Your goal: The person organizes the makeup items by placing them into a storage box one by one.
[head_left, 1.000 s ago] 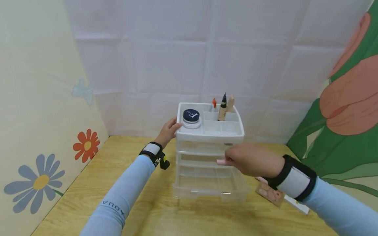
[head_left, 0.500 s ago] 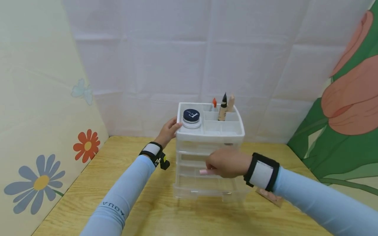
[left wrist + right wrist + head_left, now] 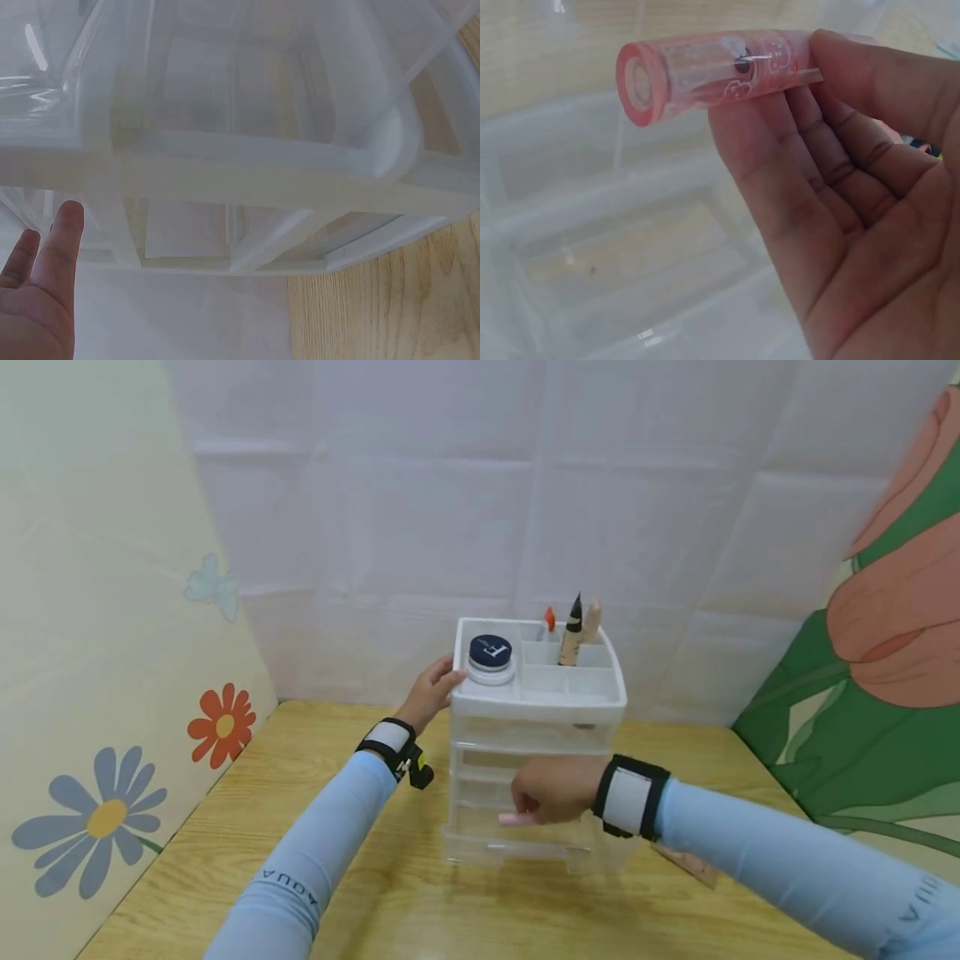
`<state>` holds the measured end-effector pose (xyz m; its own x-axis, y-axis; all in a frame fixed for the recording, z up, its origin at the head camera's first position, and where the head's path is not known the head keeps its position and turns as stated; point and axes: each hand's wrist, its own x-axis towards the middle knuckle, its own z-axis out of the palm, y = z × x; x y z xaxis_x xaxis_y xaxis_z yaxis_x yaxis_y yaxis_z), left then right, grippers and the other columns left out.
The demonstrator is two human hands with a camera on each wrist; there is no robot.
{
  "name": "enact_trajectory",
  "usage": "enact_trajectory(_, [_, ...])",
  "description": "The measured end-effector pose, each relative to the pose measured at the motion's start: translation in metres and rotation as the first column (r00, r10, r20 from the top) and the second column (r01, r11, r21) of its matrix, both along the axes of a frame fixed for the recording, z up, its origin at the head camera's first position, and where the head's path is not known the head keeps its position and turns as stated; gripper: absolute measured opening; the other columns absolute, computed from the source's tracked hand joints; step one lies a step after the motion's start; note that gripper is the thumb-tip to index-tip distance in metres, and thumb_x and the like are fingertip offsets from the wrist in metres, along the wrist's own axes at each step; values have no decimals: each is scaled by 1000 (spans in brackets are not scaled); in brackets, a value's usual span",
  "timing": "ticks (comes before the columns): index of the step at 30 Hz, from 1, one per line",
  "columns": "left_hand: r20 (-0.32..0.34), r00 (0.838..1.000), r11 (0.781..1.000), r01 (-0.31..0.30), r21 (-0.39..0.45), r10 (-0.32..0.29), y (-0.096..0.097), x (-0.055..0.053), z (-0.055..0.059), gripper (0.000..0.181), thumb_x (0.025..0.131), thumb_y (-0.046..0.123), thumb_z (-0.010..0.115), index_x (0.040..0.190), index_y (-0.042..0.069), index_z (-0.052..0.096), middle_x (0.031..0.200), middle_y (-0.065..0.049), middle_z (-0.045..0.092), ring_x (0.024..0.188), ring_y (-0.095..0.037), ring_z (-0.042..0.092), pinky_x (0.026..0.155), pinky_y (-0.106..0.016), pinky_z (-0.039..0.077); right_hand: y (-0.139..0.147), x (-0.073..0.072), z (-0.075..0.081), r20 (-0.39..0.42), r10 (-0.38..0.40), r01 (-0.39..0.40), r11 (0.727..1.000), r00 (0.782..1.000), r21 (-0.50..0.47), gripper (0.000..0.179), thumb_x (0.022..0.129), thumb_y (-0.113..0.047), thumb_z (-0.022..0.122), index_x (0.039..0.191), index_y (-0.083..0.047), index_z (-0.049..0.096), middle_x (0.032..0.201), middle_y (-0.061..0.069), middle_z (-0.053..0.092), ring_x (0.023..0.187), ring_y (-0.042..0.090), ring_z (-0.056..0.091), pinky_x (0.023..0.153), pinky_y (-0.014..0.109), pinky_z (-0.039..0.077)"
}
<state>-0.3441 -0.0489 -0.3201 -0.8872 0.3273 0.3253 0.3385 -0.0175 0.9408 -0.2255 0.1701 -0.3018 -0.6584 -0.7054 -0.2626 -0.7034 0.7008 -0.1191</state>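
A white-topped clear drawer organizer (image 3: 536,706) stands on the table, its lowest drawer (image 3: 517,852) jutting out at the front. My left hand (image 3: 433,689) rests against the organizer's upper left side, thumb by the top rim; the left wrist view shows straight fingers (image 3: 60,251) beside the frame. My right hand (image 3: 558,787) pinches a pink see-through cosmetic tube (image 3: 720,71) between thumb and fingers. The tube lies nearly level, over the drawer front in the head view. A printed pattern shows on its wall.
On the organizer's top sit a dark-lidded round jar (image 3: 490,658), a beige pen-like tube with black tip (image 3: 571,635), a red-tipped item (image 3: 550,620) and a pale pink stick (image 3: 592,617). A flat brownish-pink item (image 3: 690,864) lies on the wooden table (image 3: 360,893) behind my right forearm.
My right hand has moved left and down across the organizer's front, carrying the pink tube toward the lowest drawer. My left hand keeps its place at the organizer's side.
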Motion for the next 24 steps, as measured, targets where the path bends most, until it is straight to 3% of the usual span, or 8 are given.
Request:
enact_trajectory(4, [-2, 1000, 1000, 0, -2, 0, 1, 2, 1, 56, 99, 23, 48, 150, 5, 34, 145, -19, 41, 125, -35, 48, 100, -45, 45, -1, 0, -7, -1, 4, -4, 1000, 1000, 11, 30, 92, -38, 66, 69, -19, 63, 62, -12, 55, 57, 5, 49, 52, 24, 45])
enact_trajectory(6, [-8, 1000, 1000, 3, -4, -3, 1, 4, 1, 56, 99, 23, 48, 150, 5, 34, 146, -19, 41, 126, -35, 48, 100, -46, 45, -1, 0, -10, 2, 24, -24, 1000, 1000, 1, 33, 93, -37, 65, 67, -18, 61, 61, -11, 54, 56, 5, 48, 51, 24, 44])
enact_trajectory(9, [-16, 1000, 1000, 7, -7, -7, 2, 4, 2, 57, 98, 24, 47, 150, 4, 33, 146, -20, 41, 126, -35, 47, 100, -46, 45, -1, 1, -13, 6, 41, -41, 999, 999, -7, 29, 92, -28, 68, 67, -16, 61, 62, -11, 53, 57, 5, 48, 52, 23, 44])
enact_trajectory(14, [-6, 1000, 1000, 1, -4, -1, 4, 5, 3, 57, 98, 24, 48, 150, 4, 34, 145, -19, 41, 125, -35, 48, 100, -46, 46, -2, 3, -15, 41, -5, 5, 1000, 999, 12, 15, 85, -10, 73, 73, -13, 64, 67, -10, 53, 63, 6, 50, 57, 23, 45])
enact_trajectory(24, [-9, 1000, 1000, 6, 1, -6, 7, 4, 1, 57, 98, 23, 48, 150, 4, 34, 145, -20, 42, 124, -35, 49, 99, -46, 46, -4, 7, -17, 87, -52, 51, 998, 995, 22, 18, 81, -4, 75, 74, -16, 62, 70, -9, 55, 67, 8, 51, 61, 24, 46])
